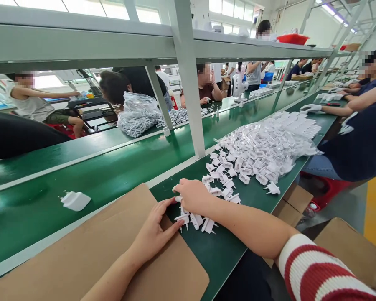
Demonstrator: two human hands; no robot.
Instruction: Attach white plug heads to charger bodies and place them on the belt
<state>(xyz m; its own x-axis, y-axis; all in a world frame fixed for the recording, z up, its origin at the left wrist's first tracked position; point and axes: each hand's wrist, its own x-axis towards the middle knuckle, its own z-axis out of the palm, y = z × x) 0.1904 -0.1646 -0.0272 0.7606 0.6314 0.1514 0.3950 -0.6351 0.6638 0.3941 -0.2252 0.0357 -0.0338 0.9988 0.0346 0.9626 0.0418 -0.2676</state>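
Note:
My left hand [158, 230] rests at the edge of a flat brown cardboard sheet [113, 242], thumb and fingers apart. Its thumb tip is at a white two-pin plug part [183, 218], and its index fingertip comes close to my right hand. My right hand [192, 196] is bent over the plug parts with its fingers curled in. White shows at its fingertips; whether that is finger covers or a held part, I cannot make out. More loose white plug parts [208, 225] lie just below it on the green bench [200, 255].
A clear bag [263, 146] spills a heap of white plug parts to the right. One white plug [77, 201] lies on the green conveyor belt [113, 167]. A metal post [188, 83] stands ahead under a shelf. Co-workers sit across and at right, one wearing a white glove [311, 108].

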